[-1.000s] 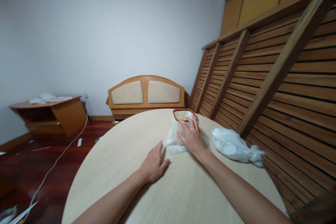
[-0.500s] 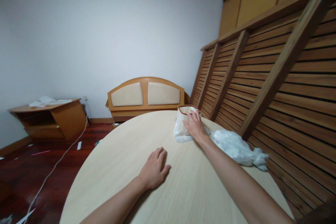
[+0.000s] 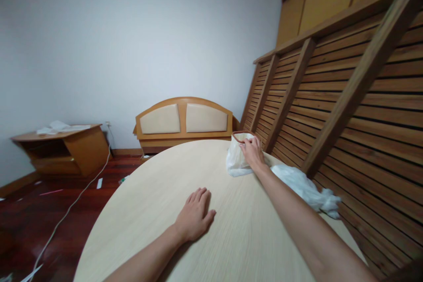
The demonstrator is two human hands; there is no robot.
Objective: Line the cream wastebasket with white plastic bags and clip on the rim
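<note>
On the pale round table, my left hand lies flat, palm down, with its fingers stretched out and nothing in it. Farther off, near the table's far right edge, my right hand grips the near right side of a white, soft-looking container with a brown rim. The container stands upright, and my fingers reach up to its rim. What is inside cannot be made out. Just right of it, partly behind my right forearm, lies a knotted white plastic bag.
A slatted wooden frame leans along the table's right side. Beyond the table stands a headboard with two cream panels. At left, a low wooden cabinet bears white sheets, and a cable runs across the dark red floor.
My right hand and the brown-rimmed container have moved a little to the right, closer to the table's edge. The plastic bag has shifted slightly right. My left hand has stayed nearly still.
</note>
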